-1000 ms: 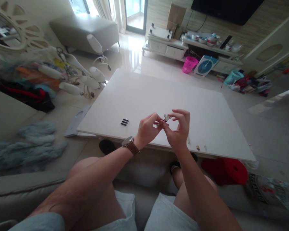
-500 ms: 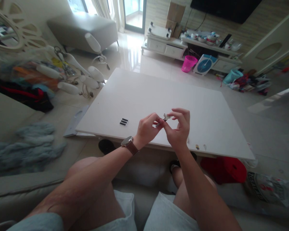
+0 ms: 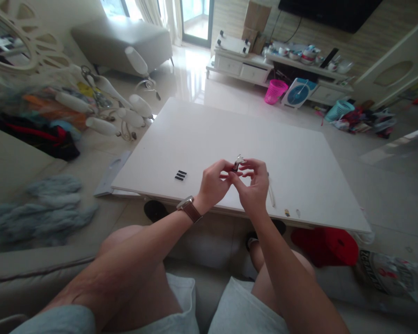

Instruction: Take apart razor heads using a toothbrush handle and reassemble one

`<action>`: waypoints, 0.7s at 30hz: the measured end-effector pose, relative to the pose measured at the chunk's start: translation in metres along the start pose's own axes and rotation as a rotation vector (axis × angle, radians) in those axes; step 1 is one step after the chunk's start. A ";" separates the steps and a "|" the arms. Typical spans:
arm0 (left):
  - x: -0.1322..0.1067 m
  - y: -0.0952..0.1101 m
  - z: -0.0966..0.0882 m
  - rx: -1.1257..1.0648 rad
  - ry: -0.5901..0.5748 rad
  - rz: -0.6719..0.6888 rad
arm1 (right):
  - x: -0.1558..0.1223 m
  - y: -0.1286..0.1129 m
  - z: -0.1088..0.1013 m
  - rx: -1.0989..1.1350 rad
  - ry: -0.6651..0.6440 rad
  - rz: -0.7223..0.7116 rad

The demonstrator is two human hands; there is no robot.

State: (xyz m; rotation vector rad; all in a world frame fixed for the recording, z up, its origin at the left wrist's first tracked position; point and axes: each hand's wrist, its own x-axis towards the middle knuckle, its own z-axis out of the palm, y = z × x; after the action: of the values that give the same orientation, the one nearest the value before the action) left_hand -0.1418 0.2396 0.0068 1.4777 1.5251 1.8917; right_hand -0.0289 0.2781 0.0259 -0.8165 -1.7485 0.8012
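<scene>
Both my hands meet above the near half of a white table (image 3: 209,134). A small shiny silver piece with a dark part (image 3: 238,161) stands up between their fingertips; its exact kind is too small to make out. My left hand (image 3: 216,180) pinches its lower end between thumb and fingers. With curved fingers, my right hand (image 3: 254,184) closes on it from the other side. Three short black strips (image 3: 181,175) lie side by side to the left. Right of my hands rest a thin white stick (image 3: 271,191), a small brownish-gold piece (image 3: 287,213) and a small pale piece (image 3: 298,213).
A chandelier with white shades (image 3: 101,125) stands left of the table. Beyond it are a grey bench (image 3: 125,44), a pink basket (image 3: 275,91) and a blue fan (image 3: 297,93). A red stool (image 3: 325,246) sits by the table's near right edge.
The silver piece has turned from slanting to more upright between my fingers. My right hand's fingers have curled in and lowered, showing more of the white stick.
</scene>
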 end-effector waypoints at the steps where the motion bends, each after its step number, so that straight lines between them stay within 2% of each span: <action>1: 0.000 0.000 0.000 -0.017 -0.007 -0.017 | 0.000 0.000 0.001 0.004 -0.008 0.018; 11: 0.000 -0.003 0.000 -0.053 -0.072 -0.056 | 0.001 -0.004 0.001 0.011 -0.047 0.090; 21: -0.001 -0.002 -0.001 -0.106 -0.102 -0.058 | 0.001 -0.004 -0.001 0.018 -0.063 0.084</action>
State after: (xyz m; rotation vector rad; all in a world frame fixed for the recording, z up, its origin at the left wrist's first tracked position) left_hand -0.1425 0.2395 0.0049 1.4440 1.3851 1.8059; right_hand -0.0288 0.2770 0.0303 -0.8661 -1.7692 0.9063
